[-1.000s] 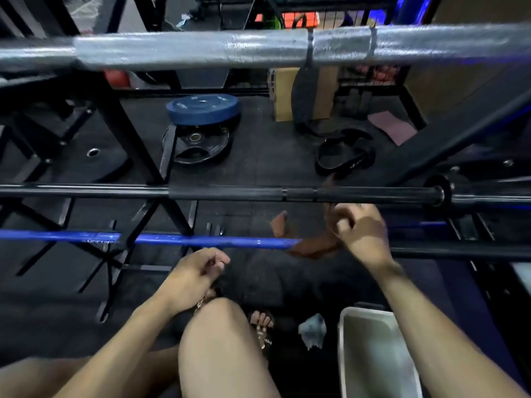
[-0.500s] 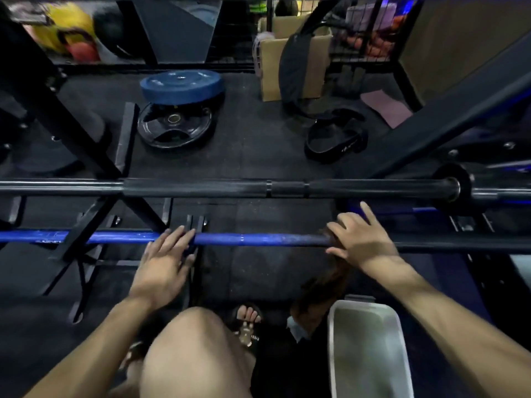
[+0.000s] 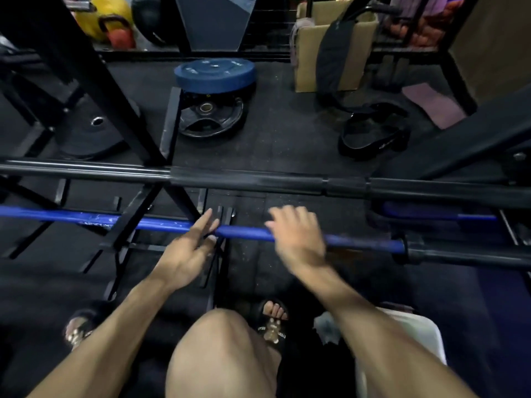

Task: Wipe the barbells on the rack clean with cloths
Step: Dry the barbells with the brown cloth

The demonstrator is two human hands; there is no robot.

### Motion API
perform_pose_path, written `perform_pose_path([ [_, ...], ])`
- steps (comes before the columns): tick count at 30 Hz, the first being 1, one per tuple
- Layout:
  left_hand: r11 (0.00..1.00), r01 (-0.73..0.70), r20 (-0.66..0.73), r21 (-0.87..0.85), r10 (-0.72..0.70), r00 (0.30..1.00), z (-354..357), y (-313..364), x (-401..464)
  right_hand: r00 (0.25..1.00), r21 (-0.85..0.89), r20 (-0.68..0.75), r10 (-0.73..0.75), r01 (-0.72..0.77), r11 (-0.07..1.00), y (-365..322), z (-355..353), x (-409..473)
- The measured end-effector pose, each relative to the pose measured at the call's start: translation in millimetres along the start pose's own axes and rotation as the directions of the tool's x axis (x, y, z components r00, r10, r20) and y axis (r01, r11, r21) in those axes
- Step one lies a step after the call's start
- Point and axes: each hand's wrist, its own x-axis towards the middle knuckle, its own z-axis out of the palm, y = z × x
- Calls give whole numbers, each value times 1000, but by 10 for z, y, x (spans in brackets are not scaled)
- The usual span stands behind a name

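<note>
Blue bumper plate (image 3: 215, 75) stacked on a black weight plate (image 3: 211, 119) on the dark rubber floor (image 3: 287, 139), another black plate (image 3: 92, 133) at left, yellow kettlebell (image 3: 110, 12) and red kettlebell (image 3: 122, 35) behind, cardboard box (image 3: 307, 61), black lifting belt (image 3: 373, 130), pink mat (image 3: 431, 106), white tub (image 3: 425, 334) at lower right

The scene is dim, with soft light from above. The right hand (image 3: 298, 237) is smeared by motion blur. The long black steel barbell (image 3: 258, 180) curves from wide-angle distortion. Corners fall into dark shadow.
</note>
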Motion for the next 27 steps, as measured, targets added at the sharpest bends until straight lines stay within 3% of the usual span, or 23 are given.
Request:
perform_pose_path([
  [3, 994, -67, -237, -82, 46, 971, -191, -169, -96, 996, 134, 27, -83, 78, 988, -1101, 227, 331],
  [5, 988, -18, -314, -154, -32, 949, -315, -333, -235, 991, 198, 22, -131, 124, 972, -1386, 288, 422],
  [10, 933, 48, -285, -356, -158, 946, -519, -539, -404, 951, 56, 135, -278, 273, 960, -536, 146, 204],
  [13, 945, -23, -318, -326, -87, 944, -571, -557, -479, 980, -118, 164, -108, 128, 985, 483, -123, -145],
  [15, 939, -24, -321, -342, -93, 942, -574, -602, -518, 981, -215, 138, 137, -105, 971, 949, -362, -391],
  [17, 910, -19, -312, -414, -122, 942, -583, -602, -535, 919, -252, 56, 391, -366, 896, 967, -452, -464],
  [18, 892, -14, -308, -452, -142, 941, -585, -599, -562, 893, -258, 51, 448, -421, 870, 843, -429, -458],
  [21, 867, 2, -311, -499, -181, 933, -666, -588, -696, 874, -207, 243, 421, -377, 903, 78, -362, -210],
  [23, 868, 7, -310, -497, -185, 933, -764, -616, -819, 807, -127, 442, 393, -377, 917, -393, -396, 9],
  [25, 869, 21, -301, -494, -194, 934, -890, -655, -976, 801, 30, 493, 341, -407, 913, -801, -566, 251],
  [27, 871, 21, -291, -490, -186, 939, -1041, -662, -1128, 764, 362, 559, 322, -574, 735, -1181, -889, 436],
])
